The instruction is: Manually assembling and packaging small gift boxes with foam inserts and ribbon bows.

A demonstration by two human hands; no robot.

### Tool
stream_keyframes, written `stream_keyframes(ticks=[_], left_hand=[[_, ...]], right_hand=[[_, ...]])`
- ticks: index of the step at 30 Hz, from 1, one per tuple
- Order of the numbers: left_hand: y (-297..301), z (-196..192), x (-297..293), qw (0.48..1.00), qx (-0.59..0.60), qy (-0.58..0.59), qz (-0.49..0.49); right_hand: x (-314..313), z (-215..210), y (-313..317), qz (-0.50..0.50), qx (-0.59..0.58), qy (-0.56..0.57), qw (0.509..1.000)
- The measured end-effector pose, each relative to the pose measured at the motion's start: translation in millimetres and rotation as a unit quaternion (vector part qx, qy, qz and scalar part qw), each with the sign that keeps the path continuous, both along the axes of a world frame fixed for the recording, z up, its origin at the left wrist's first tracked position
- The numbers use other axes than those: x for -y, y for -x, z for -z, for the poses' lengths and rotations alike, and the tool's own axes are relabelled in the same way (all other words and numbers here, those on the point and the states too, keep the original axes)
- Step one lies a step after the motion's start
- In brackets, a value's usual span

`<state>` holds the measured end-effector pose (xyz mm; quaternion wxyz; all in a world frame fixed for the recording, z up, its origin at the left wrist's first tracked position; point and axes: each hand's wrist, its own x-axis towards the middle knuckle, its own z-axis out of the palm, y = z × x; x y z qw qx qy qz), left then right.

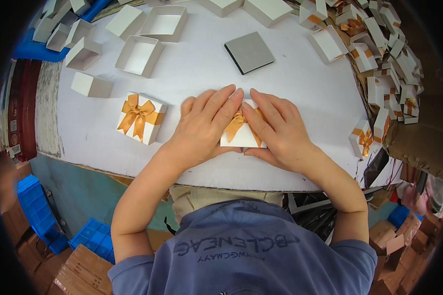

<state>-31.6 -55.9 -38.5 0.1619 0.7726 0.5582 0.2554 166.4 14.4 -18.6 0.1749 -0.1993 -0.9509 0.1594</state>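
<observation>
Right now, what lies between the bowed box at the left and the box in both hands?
In the head view, a strip of white tabletop, then the left hand, lies between the left bowed box and the held box.

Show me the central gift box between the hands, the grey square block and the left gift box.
Central gift box (243, 135), head view: white part near its front edge.
Grey square block (252, 50), head view: middle of top face.
Left gift box (139, 116), head view: its bow.
</observation>
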Motion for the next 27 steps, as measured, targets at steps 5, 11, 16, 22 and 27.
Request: stream_keyframes(ticks=[5, 11, 16, 22, 27], left_hand=[[8.2, -25.0, 12.9, 0.982, -0.179, -0.012, -0.05], [59.3, -52.5, 56.7, 0.916, -0.316, 0.096, -0.225], [86.9, -52.3, 3.8, 0.935, -0.208, -0.065, -0.279], [62.4, -9.0, -18.0, 0.98, -0.123, -0.035, -0.154], [11.4, -5.9, -11.2, 0.988, 0.151, -0.031, -0.022]], right_hand=[[-20.3, -8.2, 5.7, -0.047, 0.035, 0.033, 0.998], [-79.7, 19.7, 21.9, 0.049, -0.036, -0.085, 0.995], [-53.9, 18.9, 44.1, -0.015, -0.082, -0.078, 0.994], [-49.4, -14.0, 23.8, 0.03, -0.186, -0.178, 0.966], [-18.1, -4.5, 27.0, -0.137, -0.06, -0.133, 0.98]])
